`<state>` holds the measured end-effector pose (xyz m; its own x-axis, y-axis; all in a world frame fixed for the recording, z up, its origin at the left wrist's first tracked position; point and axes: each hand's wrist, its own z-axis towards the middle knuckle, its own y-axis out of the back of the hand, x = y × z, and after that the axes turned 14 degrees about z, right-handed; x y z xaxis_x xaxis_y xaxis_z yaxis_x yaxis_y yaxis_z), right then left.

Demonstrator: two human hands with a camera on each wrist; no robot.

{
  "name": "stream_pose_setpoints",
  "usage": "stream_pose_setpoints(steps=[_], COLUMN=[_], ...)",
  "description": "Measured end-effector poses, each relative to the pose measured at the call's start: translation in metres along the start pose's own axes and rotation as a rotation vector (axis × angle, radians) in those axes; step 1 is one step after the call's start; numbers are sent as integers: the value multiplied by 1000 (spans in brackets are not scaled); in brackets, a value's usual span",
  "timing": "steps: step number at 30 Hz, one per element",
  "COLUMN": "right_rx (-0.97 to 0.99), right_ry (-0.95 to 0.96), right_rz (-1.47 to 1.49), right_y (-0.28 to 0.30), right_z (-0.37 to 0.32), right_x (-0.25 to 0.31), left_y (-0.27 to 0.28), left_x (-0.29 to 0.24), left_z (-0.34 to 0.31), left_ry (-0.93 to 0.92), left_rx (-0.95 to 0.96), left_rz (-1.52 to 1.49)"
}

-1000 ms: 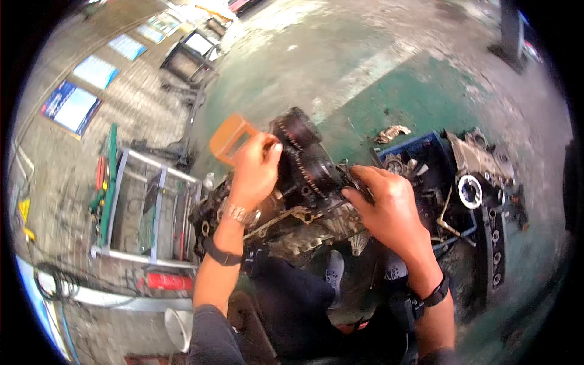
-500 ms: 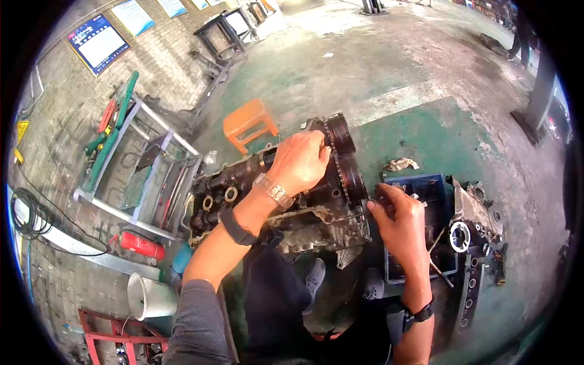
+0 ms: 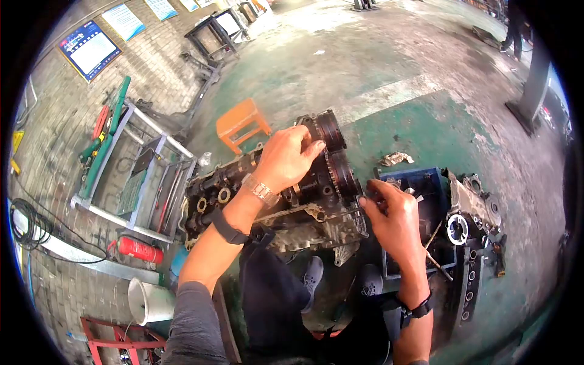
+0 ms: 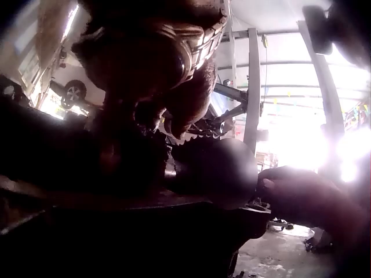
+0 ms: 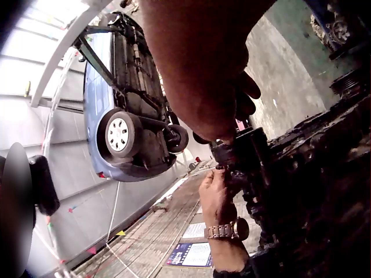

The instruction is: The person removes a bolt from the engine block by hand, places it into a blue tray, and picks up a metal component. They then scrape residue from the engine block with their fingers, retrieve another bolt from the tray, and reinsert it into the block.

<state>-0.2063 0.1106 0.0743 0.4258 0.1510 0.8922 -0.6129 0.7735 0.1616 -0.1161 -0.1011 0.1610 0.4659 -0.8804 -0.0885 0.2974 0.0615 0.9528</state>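
A dark, oily engine cylinder head (image 3: pixel 261 182) lies across in front of the person, with two round toothed sprockets (image 3: pixel 342 173) at its right end. My left hand (image 3: pixel 283 159), a metal watch on its wrist, reaches over it with bent fingers, the thumb tip right by the sprockets. In the left wrist view the fingertips come down close over the sprocket teeth (image 4: pixel 197 141). My right hand (image 3: pixel 394 213) is at the end face beside the lower sprocket, thumb and fingers curled towards each other. I cannot tell whether something small is between them.
A blue crate (image 3: pixel 420 176) of parts stands on the floor at the right, beside a metal cover (image 3: pixel 465 198) and a long dark bar with rings (image 3: pixel 469 283). An orange stool (image 3: pixel 240 118) is behind the engine. To the left are a metal frame (image 3: pixel 131 164) and a fire extinguisher (image 3: pixel 140 249).
The head view has swung, then settled. The left hand's thumb now stands farther from its fingers than half a second ago. The right hand stays by the end of the cylinder head.
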Motion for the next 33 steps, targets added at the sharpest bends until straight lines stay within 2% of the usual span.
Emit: stream_pose_setpoints(steps=[7, 9, 12, 16, 18, 22, 24, 25, 27, 29, 30, 31, 33], right_rx=[1, -3, 6, 9, 6, 7, 8, 3, 0, -30, -29, -30, -24], right_ry=[18, 29, 12, 9, 9, 22, 34, 30, 25, 88, 87, 84, 80], right_rz=[-37, -45, -29, -39, -46, -46, -54, -51, -49, -73, -73, -75, -81], right_y=[1, 1, 2, 3, 3, 4, 5, 5, 5, 6, 7, 8, 9], right_z=[1, 1, 1, 1, 0, 0, 1, 1, 1, 2, 2, 3, 2], right_x=[1, 0, 2, 2, 2, 1, 1, 1, -1, -4, -6, -7, -8], left_y=[-5, -9, -10, -9, -9, -14, -8, -6, -2, 8, 14, 12, -14], left_x=[-1, 2, 0, 1, 5, 12, 10, 6, -6, -27, -39, -50, -63], left_z=[2, 2, 0, 3, 2, -5, -11, -17, -38, -71, -86, -100, -125], left_ry=[-44, -138, -179, -255, -156, -65, -6, -8, 76, -46, -160, -266, -523], left_rx=[-8, -92, -142, -128, -40, -64, -220, -218, -280, -191, -117, -32, 120], left_rz=[22, 81, 119, 76, -124, -311, -260, -259, -455, -447, -404, -484, -568])
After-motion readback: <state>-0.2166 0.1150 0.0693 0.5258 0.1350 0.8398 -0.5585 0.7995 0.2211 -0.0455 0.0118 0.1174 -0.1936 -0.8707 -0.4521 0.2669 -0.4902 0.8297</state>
